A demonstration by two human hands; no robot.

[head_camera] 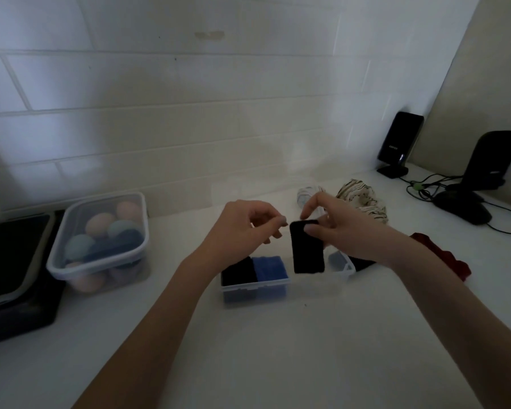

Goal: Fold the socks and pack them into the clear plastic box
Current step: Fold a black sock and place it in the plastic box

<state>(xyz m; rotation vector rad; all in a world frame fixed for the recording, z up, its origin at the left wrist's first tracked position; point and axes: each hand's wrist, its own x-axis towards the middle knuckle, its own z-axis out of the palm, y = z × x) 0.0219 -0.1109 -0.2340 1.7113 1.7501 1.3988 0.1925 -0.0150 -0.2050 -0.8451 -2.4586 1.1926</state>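
Note:
A folded black sock hangs above the clear plastic box, pinched at its top edge by my right hand. My left hand hovers just left of the sock with fingers curled, holding nothing that I can see. Inside the box lie a folded black sock and a folded blue sock. Striped light socks and a pale sock lie on the white counter behind my hands. A dark red sock lies to the right, partly hidden by my right forearm.
A lidded clear container of coloured balls stands at the left, next to a black bin. Two black speakers, a mouse and cables sit at the back right. A tiled wall backs the counter.

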